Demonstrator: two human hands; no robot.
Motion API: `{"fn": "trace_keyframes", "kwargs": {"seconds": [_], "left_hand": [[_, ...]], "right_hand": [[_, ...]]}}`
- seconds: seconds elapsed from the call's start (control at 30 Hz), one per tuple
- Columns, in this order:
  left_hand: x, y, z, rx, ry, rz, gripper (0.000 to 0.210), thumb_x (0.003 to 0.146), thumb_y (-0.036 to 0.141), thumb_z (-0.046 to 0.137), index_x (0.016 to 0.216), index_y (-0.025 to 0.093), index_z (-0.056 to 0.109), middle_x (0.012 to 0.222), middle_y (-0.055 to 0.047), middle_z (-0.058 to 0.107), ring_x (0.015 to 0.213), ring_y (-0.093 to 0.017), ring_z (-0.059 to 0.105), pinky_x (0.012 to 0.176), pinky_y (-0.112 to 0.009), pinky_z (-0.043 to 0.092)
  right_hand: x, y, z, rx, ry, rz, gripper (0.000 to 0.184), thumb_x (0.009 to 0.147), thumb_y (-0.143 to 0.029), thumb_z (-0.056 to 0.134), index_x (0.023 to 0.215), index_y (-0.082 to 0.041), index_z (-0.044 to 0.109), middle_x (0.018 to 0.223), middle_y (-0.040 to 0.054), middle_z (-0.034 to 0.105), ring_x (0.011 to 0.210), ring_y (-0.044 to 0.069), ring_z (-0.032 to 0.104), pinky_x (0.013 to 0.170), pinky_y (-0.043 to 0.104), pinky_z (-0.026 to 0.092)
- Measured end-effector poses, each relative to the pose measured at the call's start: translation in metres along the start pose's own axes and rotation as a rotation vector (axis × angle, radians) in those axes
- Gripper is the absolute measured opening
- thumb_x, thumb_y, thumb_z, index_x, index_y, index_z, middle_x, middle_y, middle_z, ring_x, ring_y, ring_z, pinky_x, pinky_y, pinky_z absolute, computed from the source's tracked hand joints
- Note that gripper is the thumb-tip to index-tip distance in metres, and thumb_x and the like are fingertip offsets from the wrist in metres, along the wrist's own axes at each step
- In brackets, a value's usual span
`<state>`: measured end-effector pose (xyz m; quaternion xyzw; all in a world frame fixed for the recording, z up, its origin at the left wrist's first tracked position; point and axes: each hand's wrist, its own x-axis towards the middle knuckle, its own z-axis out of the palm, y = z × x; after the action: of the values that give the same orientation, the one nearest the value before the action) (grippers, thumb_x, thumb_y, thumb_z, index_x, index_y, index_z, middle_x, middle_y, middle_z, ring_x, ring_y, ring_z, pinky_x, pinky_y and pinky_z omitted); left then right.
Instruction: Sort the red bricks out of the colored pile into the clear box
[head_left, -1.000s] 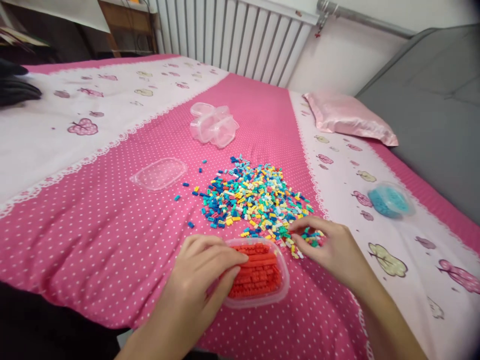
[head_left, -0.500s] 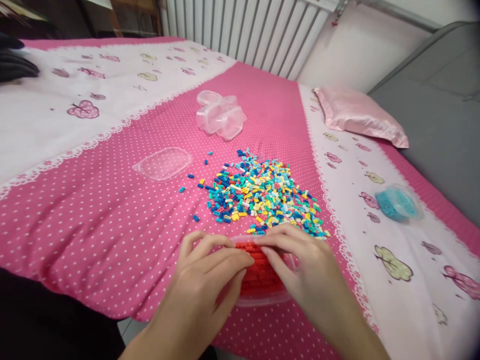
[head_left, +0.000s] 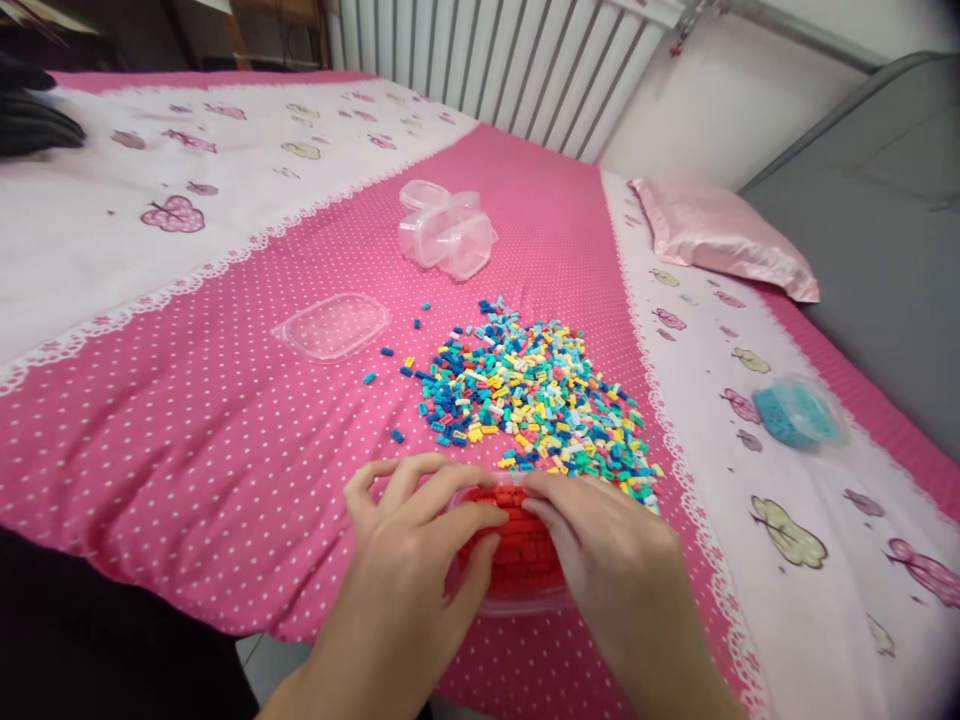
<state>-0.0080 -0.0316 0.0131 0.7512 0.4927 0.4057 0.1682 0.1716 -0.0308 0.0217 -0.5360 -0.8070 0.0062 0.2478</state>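
A clear plastic container (head_left: 525,606) sits close in front of me, filled with red toy bricks (head_left: 521,560) laid in tight rows. Over its left side arches my left hand (head_left: 412,540), fingers apart and bent, with the thumb and index tips at the bricks. My right hand (head_left: 619,550) covers the right side. Its thumb and index finger are drawn together at the far end of the rows; whatever lies between them is hidden. Just beyond the container spreads a pile of small mixed-colour bricks (head_left: 540,390).
An oval clear lid (head_left: 334,328) lies left of the pile. Farther back are stacked clear containers (head_left: 448,235). To the right stands a tub of blue bricks (head_left: 799,412). A pink pillow (head_left: 724,240) rests near the grey headboard (head_left: 877,210). The bedspread (head_left: 187,430) is wrinkled.
My left hand has shifted slightly left and its fingers have spread more. My right hand has moved a little, its fingers staying at the red bricks. The view has shifted slightly.
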Motion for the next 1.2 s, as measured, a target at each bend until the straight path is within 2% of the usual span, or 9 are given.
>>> {"fn": "trace_keyframes", "kwargs": {"seconds": [0.23,0.5,0.77,0.9,1.0,1.1,1.17,1.2], "left_hand": [[0.0,0.0,-0.001,0.025,-0.05,0.022,0.026,0.086,0.008,0.061,0.09,0.032,0.069,0.107,0.01,0.075,0.102,-0.022,0.06,0.094,-0.043,0.022],[0.0,-0.002,-0.003,0.088,-0.092,0.072,0.025,0.087,0.009,0.063,0.096,0.031,0.067,0.106,0.008,0.076,0.101,-0.024,0.059,0.095,-0.046,0.02],[0.0,-0.004,-0.001,0.136,-0.068,0.097,0.025,0.088,0.011,0.06,0.097,0.032,0.068,0.108,0.007,0.077,0.103,-0.026,0.057,0.095,-0.047,0.02],[-0.001,-0.004,-0.002,0.166,-0.058,0.101,0.024,0.088,0.012,0.058,0.095,0.032,0.069,0.106,0.006,0.077,0.102,-0.026,0.058,0.094,-0.047,0.02],[-0.001,-0.003,-0.003,0.182,-0.035,0.101,0.023,0.088,0.012,0.06,0.095,0.031,0.069,0.106,0.005,0.077,0.104,-0.026,0.057,0.094,-0.046,0.021],[-0.002,-0.006,-0.006,0.167,-0.007,0.106,0.022,0.087,0.013,0.062,0.095,0.031,0.069,0.106,0.006,0.076,0.103,-0.025,0.057,0.093,-0.045,0.022],[-0.004,-0.009,-0.007,0.134,0.012,0.101,0.022,0.088,0.012,0.062,0.095,0.032,0.069,0.105,0.006,0.075,0.101,-0.024,0.058,0.091,-0.043,0.025],[-0.006,-0.01,-0.007,0.113,0.017,0.09,0.022,0.088,0.013,0.062,0.096,0.032,0.07,0.103,0.005,0.073,0.1,-0.024,0.058,0.09,-0.042,0.026]], "right_hand": [[0.004,-0.007,-0.001,-0.026,0.015,-0.048,0.021,0.102,-0.016,0.049,0.1,-0.018,0.07,0.086,0.002,0.076,0.076,0.02,0.067,0.071,0.032,0.042],[0.002,-0.005,-0.001,0.003,0.006,-0.035,0.02,0.101,-0.015,0.052,0.103,-0.019,0.071,0.088,0.0013,0.075,0.078,0.02,0.064,0.075,0.032,0.04],[0.002,-0.007,0.001,0.044,0.068,-0.069,0.026,0.103,-0.014,0.046,0.097,-0.017,0.072,0.091,0.0034,0.076,0.079,0.019,0.065,0.074,0.032,0.043],[0.003,-0.01,0.004,0.058,0.057,-0.069,0.029,0.103,-0.013,0.043,0.098,-0.018,0.071,0.092,0.0035,0.077,0.081,0.019,0.068,0.075,0.031,0.047],[0.004,-0.009,-0.004,0.063,0.15,-0.049,0.023,0.1,-0.011,0.05,0.097,-0.02,0.072,0.09,0.0005,0.078,0.081,0.016,0.07,0.077,0.027,0.05],[-0.002,0.003,-0.023,0.017,0.257,0.087,0.015,0.095,-0.018,0.06,0.094,-0.025,0.072,0.086,-0.0043,0.078,0.075,0.013,0.072,0.077,0.023,0.052],[-0.013,0.017,-0.035,-0.03,0.28,0.283,0.01,0.093,-0.03,0.064,0.091,-0.029,0.073,0.084,-0.0052,0.078,0.074,0.015,0.073,0.077,0.025,0.053],[-0.022,0.024,-0.038,-0.054,0.295,0.399,0.012,0.092,-0.038,0.065,0.091,-0.029,0.074,0.086,-0.0044,0.078,0.077,0.017,0.074,0.078,0.027,0.053]]}}
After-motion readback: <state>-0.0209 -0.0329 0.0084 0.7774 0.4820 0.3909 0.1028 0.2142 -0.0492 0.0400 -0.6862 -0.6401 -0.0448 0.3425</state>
